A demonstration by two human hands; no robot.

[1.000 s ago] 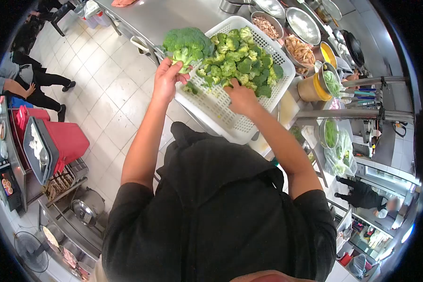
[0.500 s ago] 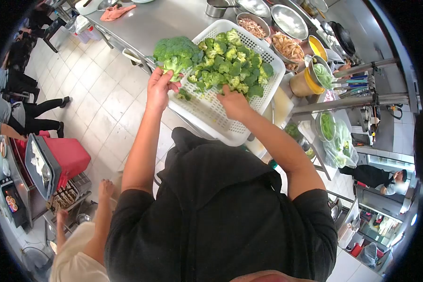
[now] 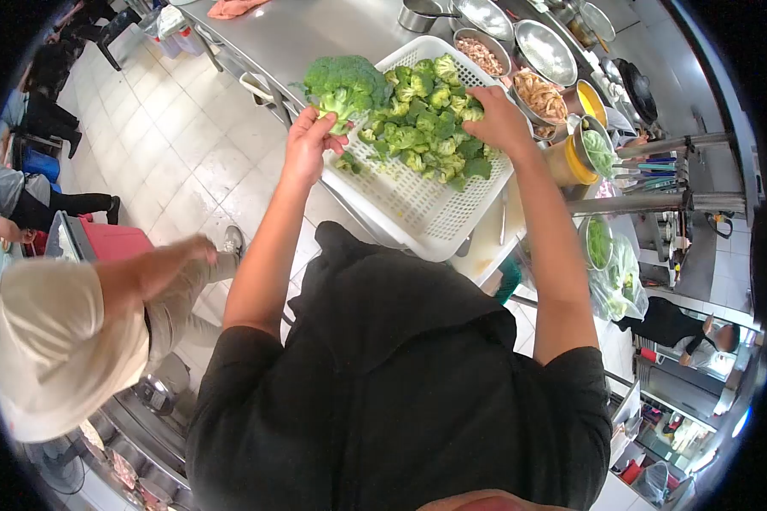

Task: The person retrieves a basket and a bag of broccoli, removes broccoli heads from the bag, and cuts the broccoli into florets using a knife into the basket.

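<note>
My left hand [image 3: 313,140] grips a large head of broccoli [image 3: 346,81] by its pale stem, with the crown facing up beside the left rim of a white perforated basket [image 3: 443,243]. Cut broccoli florets [image 3: 430,128] lie heaped in the basket's far and middle part. Against the right side of this heap rests my right hand [image 3: 496,121], its thumb and fingers apart and curved around florets near the rim. Part of its fingertips is hidden among the green pieces.
The basket sits on a steel table [image 3: 315,34]. Bowls of chopped meat [image 3: 479,53] and sliced pale food [image 3: 539,95] stand at its right, with a cutting board [image 3: 486,255] at the near right. A person in a light shirt [image 3: 68,332] is close on my left.
My right hand has moved from the near side of the floret heap to its right side. My left hand still holds the broccoli. The person at left has come further into view.
</note>
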